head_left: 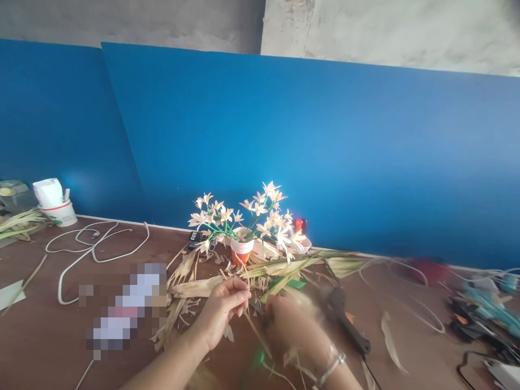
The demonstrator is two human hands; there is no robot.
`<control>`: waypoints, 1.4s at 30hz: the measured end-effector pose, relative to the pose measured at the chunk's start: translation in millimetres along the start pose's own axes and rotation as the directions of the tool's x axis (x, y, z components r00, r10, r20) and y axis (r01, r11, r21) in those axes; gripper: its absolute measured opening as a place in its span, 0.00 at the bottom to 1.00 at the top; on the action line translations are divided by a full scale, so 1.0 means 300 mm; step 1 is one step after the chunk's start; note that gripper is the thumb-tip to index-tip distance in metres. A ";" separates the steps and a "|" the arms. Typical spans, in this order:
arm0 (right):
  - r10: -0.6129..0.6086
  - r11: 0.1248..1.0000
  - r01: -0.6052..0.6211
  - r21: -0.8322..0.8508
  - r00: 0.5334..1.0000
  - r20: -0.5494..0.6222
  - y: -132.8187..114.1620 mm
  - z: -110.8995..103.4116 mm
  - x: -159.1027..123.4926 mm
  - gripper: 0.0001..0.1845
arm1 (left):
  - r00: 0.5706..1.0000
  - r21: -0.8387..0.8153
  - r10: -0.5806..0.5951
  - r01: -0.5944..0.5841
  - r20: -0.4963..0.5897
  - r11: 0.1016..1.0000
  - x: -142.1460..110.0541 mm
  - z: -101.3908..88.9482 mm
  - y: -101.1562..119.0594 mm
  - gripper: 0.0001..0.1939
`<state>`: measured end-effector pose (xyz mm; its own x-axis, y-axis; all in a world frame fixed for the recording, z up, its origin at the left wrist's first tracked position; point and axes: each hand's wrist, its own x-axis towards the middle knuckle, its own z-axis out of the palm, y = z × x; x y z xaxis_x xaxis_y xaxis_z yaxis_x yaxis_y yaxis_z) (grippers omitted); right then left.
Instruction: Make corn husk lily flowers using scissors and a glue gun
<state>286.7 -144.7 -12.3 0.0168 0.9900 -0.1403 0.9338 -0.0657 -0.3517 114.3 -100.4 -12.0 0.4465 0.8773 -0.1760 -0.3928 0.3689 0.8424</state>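
My left hand (226,304) is closed in a pinch, thumb against fingers, on a thin pale strip (255,328) that runs down towards me. Close beside it on the right, my right hand (289,319) is smeared by motion, and its fingers cannot be made out. A bracelet circles that wrist. Just beyond both hands stands an orange and white paper cup (241,250) holding pale star-shaped flowers (273,216) on green stems. Dried husk leaves (197,287) lie around the hands, with longer greenish leaves (292,271) by the cup.
To the right lies a blurred black glue gun (345,319) with a cord. A white cable (97,246) loops over the brown table (44,336) at left, near a white cup (60,213). Tangled tools and cords (483,319) sit far right. A blue panel (309,141) rises behind.
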 end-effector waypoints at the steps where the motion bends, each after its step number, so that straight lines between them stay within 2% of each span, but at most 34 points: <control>1: 0.005 0.998 -0.007 0.055 0.999 0.044 0.005 -0.007 0.003 0.10 | 1.000 0.012 -0.018 0.018 0.001 1.000 -0.003 0.003 -0.002 0.11; 4: -0.015 0.974 -0.002 0.227 0.997 0.073 -0.009 -0.047 0.005 0.06 | 0.997 0.037 -0.064 0.065 -0.041 0.997 -0.009 0.014 -0.004 0.12; 7: -0.035 0.912 0.043 0.408 0.999 -0.027 -0.058 -0.094 -0.007 0.12 | 0.994 0.062 -0.094 0.098 -0.060 0.993 -0.014 0.023 -0.001 0.11; 9: -0.057 0.894 0.084 0.441 0.996 -0.074 -0.088 -0.113 -0.017 0.13 | 0.993 0.067 -0.106 0.109 -0.045 0.992 -0.015 0.025 0.000 0.10; 13: -0.078 0.911 0.130 0.391 0.986 -0.147 -0.105 -0.124 -0.030 0.11 | 0.992 0.082 -0.126 0.126 0.000 0.989 -0.015 0.022 -0.001 0.10; 18: -0.144 0.896 0.191 0.401 0.979 -0.144 -0.094 -0.128 -0.037 0.10 | 0.990 0.064 -0.142 0.143 -0.010 0.988 -0.017 0.020 0.000 0.11; 34: -0.170 0.913 0.210 0.349 0.975 -0.142 -0.099 -0.136 -0.043 0.09 | 0.975 0.051 -0.220 0.219 0.020 0.974 -0.012 0.009 -0.005 0.10; 42: -0.170 0.944 0.222 0.242 0.961 -0.219 -0.087 -0.113 -0.031 0.08 | 0.952 -0.047 -0.304 0.305 0.035 0.951 -0.008 0.004 -0.005 0.09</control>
<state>274.1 -147.8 29.4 -0.0638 0.9897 0.1280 0.7991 0.1275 -0.5875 114.9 -103.5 -12.3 0.5725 0.7124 -0.4058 -0.2751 0.6332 0.7235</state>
